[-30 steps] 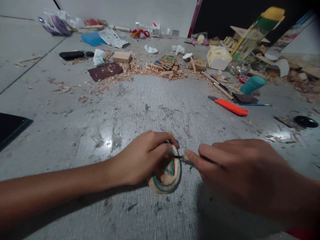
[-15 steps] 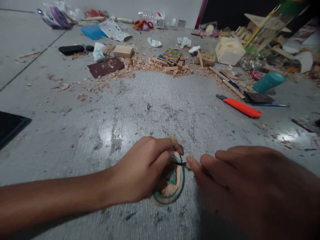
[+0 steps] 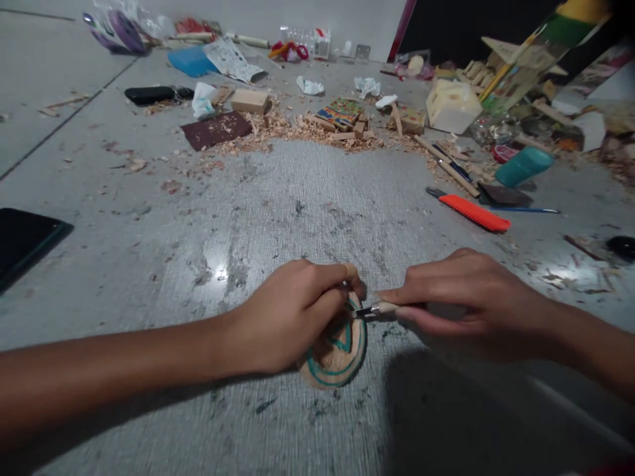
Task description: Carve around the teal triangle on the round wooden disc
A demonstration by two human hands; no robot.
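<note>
An oval wooden carving with teal drawn lines and a hollowed inner area lies on the grey surface. My left hand grips it from the left, fingers curled over its far edge, with a tan band around one finger. From the right, my right hand is closed around a carving chisel with a pale handle. The chisel's metal blade touches the carving's right rim, close to my left fingertips. Part of the carving is hidden under my left hand.
Wood shavings and wood blocks lie across the back. An orange-handled cutter, a teal cylinder and several thin tools are at the right. A dark flat device lies at the left.
My right hand has shifted up and away from me, and more of the chisel now shows. My left hand stays on the carving. The view has shifted slightly.
</note>
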